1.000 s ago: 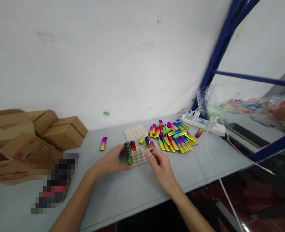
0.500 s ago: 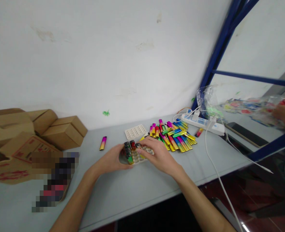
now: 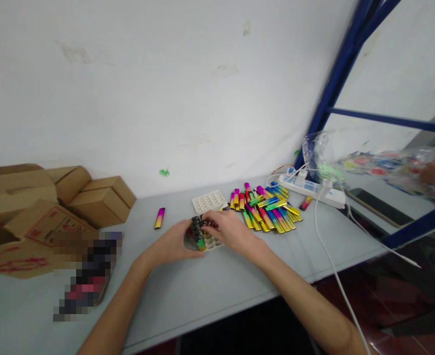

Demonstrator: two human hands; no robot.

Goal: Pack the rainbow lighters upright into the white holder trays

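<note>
Lighters (image 3: pixel 198 231) stand upright in the white tray (image 3: pixel 212 241) between our two hands, their long axes vertical, in a row along the tray's left edge. Our right hand (image 3: pixel 227 229) lies over the tray with its fingertips curled in on the tops of that row, seemingly pinching one lighter, though we cannot tell which. Our left hand (image 3: pixel 175 242) cups the tray's left side, thumb against the standing lighters, steadying it. So the row sits just left of the right fingertips and just right of the left palm. Beyond the right hand, to its right and farther back, the loose pile of lighters (image 3: pixel 267 209) lies flat, nearer that hand. A second tray (image 3: pixel 209 201) rests behind, and one stray lighter (image 3: pixel 159 218) lies apart to the left
</note>
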